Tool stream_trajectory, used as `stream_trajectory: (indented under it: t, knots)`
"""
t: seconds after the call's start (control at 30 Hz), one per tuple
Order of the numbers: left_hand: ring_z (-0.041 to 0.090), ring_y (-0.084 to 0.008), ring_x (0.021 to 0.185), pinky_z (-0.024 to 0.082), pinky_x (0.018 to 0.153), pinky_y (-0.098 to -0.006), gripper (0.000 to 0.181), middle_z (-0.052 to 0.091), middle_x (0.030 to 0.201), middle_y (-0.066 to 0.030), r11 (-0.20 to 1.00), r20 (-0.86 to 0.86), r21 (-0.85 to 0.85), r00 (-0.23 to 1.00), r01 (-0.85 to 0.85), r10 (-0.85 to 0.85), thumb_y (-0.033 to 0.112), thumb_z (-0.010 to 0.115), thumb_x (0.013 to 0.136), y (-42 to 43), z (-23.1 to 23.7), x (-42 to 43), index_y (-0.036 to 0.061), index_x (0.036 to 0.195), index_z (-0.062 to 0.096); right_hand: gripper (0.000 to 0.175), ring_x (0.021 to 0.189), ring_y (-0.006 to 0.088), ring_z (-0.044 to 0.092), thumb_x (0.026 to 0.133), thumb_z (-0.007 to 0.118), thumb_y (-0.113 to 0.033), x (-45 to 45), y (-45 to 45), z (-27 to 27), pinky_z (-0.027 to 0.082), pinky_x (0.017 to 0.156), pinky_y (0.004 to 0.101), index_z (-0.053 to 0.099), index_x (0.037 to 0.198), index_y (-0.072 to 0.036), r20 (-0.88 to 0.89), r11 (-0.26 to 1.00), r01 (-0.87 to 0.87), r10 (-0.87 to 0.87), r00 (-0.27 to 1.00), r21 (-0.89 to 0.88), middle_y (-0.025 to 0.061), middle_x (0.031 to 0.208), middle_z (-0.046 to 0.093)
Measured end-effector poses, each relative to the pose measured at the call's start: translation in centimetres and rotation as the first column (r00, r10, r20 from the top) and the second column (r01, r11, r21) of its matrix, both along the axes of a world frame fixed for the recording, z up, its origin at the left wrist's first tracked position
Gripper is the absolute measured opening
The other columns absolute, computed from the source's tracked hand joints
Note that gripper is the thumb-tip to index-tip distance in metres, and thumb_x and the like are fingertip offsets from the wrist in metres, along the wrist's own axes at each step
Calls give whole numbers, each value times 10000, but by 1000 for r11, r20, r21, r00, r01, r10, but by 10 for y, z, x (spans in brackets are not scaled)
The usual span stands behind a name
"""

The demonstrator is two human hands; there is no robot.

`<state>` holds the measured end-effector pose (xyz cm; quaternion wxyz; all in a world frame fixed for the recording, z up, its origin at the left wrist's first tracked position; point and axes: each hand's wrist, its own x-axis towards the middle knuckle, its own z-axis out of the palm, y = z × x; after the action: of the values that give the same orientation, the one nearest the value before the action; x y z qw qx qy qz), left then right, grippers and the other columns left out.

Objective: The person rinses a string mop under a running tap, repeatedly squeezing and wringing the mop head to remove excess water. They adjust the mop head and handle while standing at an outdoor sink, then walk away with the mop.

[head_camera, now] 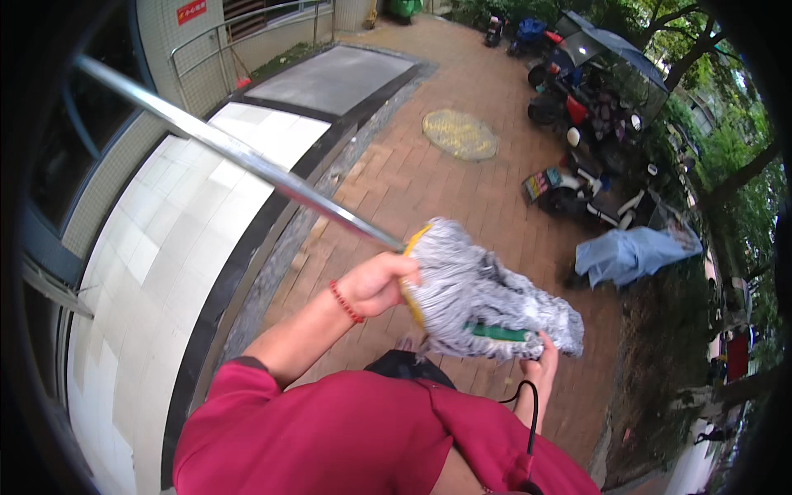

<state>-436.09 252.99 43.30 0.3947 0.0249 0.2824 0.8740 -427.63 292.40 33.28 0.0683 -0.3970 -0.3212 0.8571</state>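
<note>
A string mop lies across the view in front of my chest. Its shiny metal handle [247, 154] runs up and away to the far left. The grey strands of the mop head [458, 278] are bunched together, with a yellow band [416, 309] around the end by the handle and a green strip [498, 332] showing among them. My left hand [380, 284], with a red bead bracelet at the wrist, grips the mop head at the yellow band. My right hand [540, 365] holds the strands near their far end, its fingers partly hidden behind them.
On the left, white-tiled steps [154, 247] and a grey ramp [334, 77] with a metal railing [247, 31] run along the building. Red-brown brick paving [383, 185] holds a round yellowish cover [460, 135]. Parked scooters [575, 192], one under a light blue sheet [631, 255], line the right side.
</note>
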Motion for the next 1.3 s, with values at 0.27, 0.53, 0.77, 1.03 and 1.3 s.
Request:
stream_trajectory:
  t: [0.27,0.53,0.77,1.03,1.3]
  knots:
    - [492,-254,1106,366,960,-397,534,510,1193,-156,936,-12,67,938,-344,346,36,483,675,-32,10,-227,-57,1198,429,246,761,246,603,732,607,-19,-338,-23,10,511,645,372,559,971,12,-5,973,-200,202,979,118,119,872,601]
    - [460,-304,1135,332,999,-416,636,464,1241,-190,823,14,110,829,-557,559,99,501,633,-67,-82,-470,-57,1239,388,283,800,199,584,724,611,14,-641,-58,10,480,706,315,562,996,73,-221,823,-216,378,899,526,122,933,599]
    - [514,-303,1067,366,966,-418,587,520,1178,-182,860,37,276,899,-429,437,157,512,638,-81,-133,-524,-42,1187,455,279,822,157,562,771,606,-51,-642,-73,51,449,741,268,565,1019,68,-436,723,96,300,848,684,104,944,600]
    - [524,-324,1040,382,951,-407,599,537,1150,-196,743,6,233,765,-627,644,212,457,659,-71,-204,-480,-65,1191,446,225,757,123,553,721,616,64,-595,-102,33,437,707,238,555,937,45,-622,772,242,240,745,587,83,875,599]
    - [480,-337,1108,343,987,-424,644,489,1212,-206,728,-35,369,775,-577,632,198,465,638,-61,-210,-442,-59,1226,414,230,773,105,537,732,609,56,-568,-111,47,420,715,223,554,955,54,-635,740,245,303,710,626,65,893,588]
